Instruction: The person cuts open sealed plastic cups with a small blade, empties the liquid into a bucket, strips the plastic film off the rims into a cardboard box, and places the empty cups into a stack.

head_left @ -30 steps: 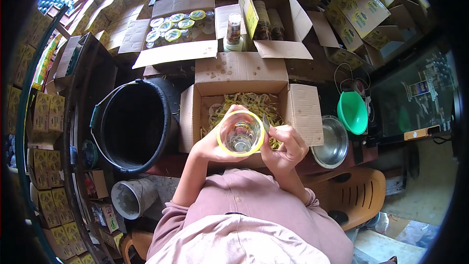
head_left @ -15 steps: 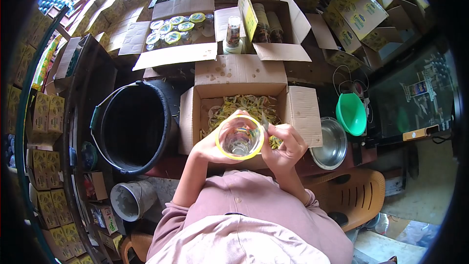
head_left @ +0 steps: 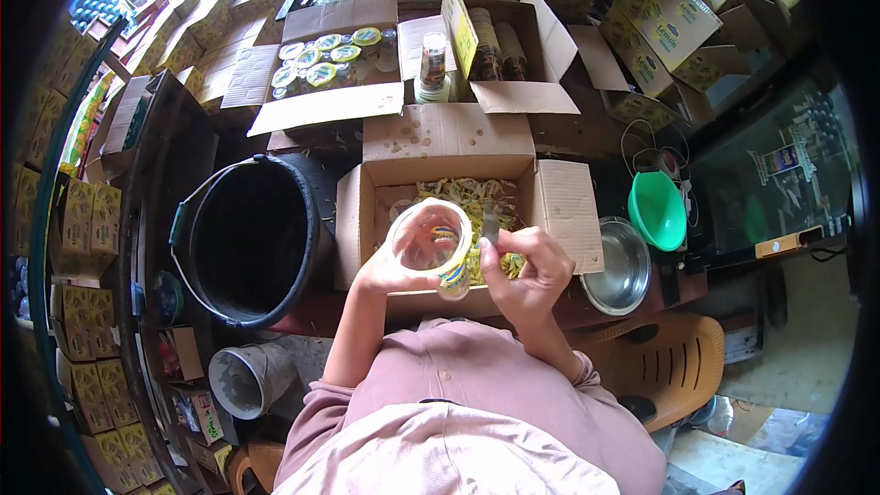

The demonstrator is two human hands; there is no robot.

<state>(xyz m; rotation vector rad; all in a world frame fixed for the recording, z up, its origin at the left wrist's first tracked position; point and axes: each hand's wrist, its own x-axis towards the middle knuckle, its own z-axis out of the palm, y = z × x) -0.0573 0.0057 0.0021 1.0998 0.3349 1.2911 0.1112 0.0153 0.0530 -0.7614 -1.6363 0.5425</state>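
My left hand is wrapped round a clear plastic cup with coloured print on its side. The cup is tilted, its mouth facing up towards me and its base leaning to the right. Just right of the cup, my right hand pinches a small flat grey blade, which points upward and stands apart from the cup. Below both hands is an open cardboard box holding many yellow and whitish strips. The fingers behind the cup are partly hidden.
Left stands a large black bucket; a grey pail is below it. Right are a metal bowl and a green basin. Behind, one box holds several lidded cups, another stacked cups. An orange chair is lower right.
My left hand has tilted the cup, and its base has swung to the lower right. The blade in my right hand has come away from the cup's rim and now shows more fully.
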